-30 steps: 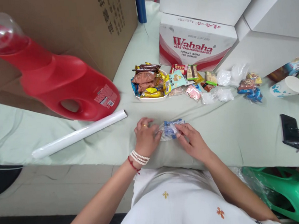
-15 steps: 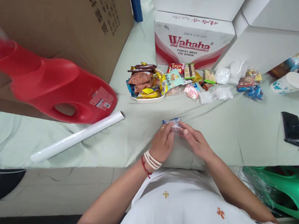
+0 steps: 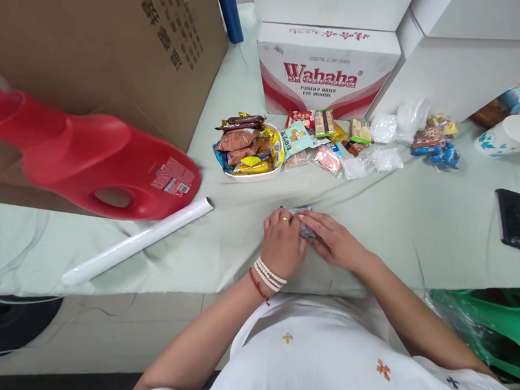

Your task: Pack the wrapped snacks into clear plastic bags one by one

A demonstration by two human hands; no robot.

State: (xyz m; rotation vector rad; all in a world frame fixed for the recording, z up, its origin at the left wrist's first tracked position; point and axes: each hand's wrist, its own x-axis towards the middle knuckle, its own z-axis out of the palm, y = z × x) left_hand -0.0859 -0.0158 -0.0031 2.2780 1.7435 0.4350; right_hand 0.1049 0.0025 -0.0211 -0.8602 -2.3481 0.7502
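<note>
Pulled together vs 1 s ago: left hand (image 3: 283, 244) & right hand (image 3: 337, 243), then apart w/ small clear packet (image 3: 307, 232) stretched flat between, now fingertip to fingertip over it. Same w/ packet: wide w/ blue print showing then, bunched up now, mostly hidden under fingers, only a blue strip peeking out at far side. Whole scene also slid a bit left in view, prob. head turn, not things moving.

Lies right between both hands, close to near edge of surface (image 3: 399, 221), approx. mid-width, straight ahead of body. Long axis roughly left-right, parallel to near edge; hard to judge in crumpled state. Equally near either hand. Gripped by both: left clenched over left end, right pinching right end w/ thumb & forefinger. Neither hand free.

Well apart toward far side: snack dish (image 3: 250, 154) & loose wrappers beside it. Off toward left edge: white roll (image 3: 138, 242), red jug (image 3: 107, 170). Near right edge: phone (image 3: 515, 221).
</note>
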